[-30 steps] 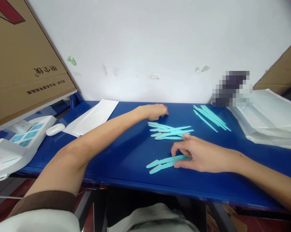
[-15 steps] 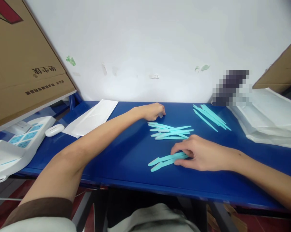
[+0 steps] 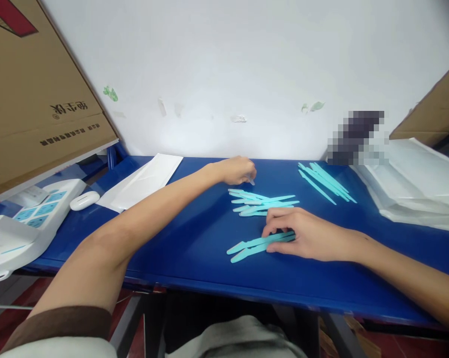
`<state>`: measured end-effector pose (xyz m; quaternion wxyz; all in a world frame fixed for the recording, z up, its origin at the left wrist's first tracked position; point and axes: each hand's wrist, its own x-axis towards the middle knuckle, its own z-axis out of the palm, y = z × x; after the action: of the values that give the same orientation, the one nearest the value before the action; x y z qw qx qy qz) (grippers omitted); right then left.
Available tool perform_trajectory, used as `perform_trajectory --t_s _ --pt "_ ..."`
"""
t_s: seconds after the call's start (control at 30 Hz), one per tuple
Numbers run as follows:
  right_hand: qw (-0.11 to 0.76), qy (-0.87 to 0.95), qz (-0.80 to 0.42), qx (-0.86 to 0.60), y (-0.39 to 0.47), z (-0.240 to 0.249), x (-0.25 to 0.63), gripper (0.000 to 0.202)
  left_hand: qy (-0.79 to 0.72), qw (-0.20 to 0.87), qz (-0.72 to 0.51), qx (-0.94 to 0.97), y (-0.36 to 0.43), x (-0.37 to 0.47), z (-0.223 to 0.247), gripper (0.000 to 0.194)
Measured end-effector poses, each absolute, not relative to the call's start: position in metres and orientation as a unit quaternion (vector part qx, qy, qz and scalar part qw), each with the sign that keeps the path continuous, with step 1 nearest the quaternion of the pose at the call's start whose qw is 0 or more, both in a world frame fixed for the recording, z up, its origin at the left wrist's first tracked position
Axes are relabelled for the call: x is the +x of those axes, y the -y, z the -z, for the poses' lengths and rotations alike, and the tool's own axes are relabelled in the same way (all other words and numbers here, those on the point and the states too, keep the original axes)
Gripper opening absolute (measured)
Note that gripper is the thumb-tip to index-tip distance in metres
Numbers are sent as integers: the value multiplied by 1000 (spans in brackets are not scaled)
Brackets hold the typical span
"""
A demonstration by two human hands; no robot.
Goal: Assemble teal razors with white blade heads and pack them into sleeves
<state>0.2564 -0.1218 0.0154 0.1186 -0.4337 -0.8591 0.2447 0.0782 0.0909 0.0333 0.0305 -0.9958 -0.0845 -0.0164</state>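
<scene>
Nearest my remote view, a pale garment [image 3: 239, 340] shows below the edge of a blue tabletop [image 3: 194, 248], where a person works bare-handed. Just beyond that edge, the right hand [image 3: 310, 236] pinches two slim turquoise tools [image 3: 254, 249] between thumb and fingers, their notched ends pointing left; I cannot tell whether they rest on the surface. Behind them, a loose pile of similar tools [image 3: 261, 201] lies crossed and ungripped, near the right hand's fingers. Farther back, the left hand [image 3: 239, 170] curls closed, a small clear piece [image 3: 251, 180] held at its fingertips. To the left lies a white envelope [image 3: 142, 181]; toward the wall, right of centre, a second batch of turquoise tools [image 3: 326, 181] lies roughly aligned, well apart from the pile and near a stack of plastic bags [image 3: 425, 184]. I judge the handling to be partway along: two tools are in the grip, the crossed pile is not taken up, and whether the far batch is finished or waiting, I cannot tell. Behind everything rises a scuffed white wall [image 3: 224, 74].
</scene>
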Motion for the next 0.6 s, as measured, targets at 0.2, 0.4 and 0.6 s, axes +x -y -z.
perform_trajectory --t_s 0.2,0.4,0.6 --pt "143 857 -199 -452 125 -16 255 28 103 29 65 -992 -95 76 -39 23" --pt "148 897 -200 -367 126 -13 252 24 109 40 50 -992 -91 74 -43 26" --pt "154 928 -129 -315 124 -11 253 30 103 90 -1 -991 -82 76 -40 27"
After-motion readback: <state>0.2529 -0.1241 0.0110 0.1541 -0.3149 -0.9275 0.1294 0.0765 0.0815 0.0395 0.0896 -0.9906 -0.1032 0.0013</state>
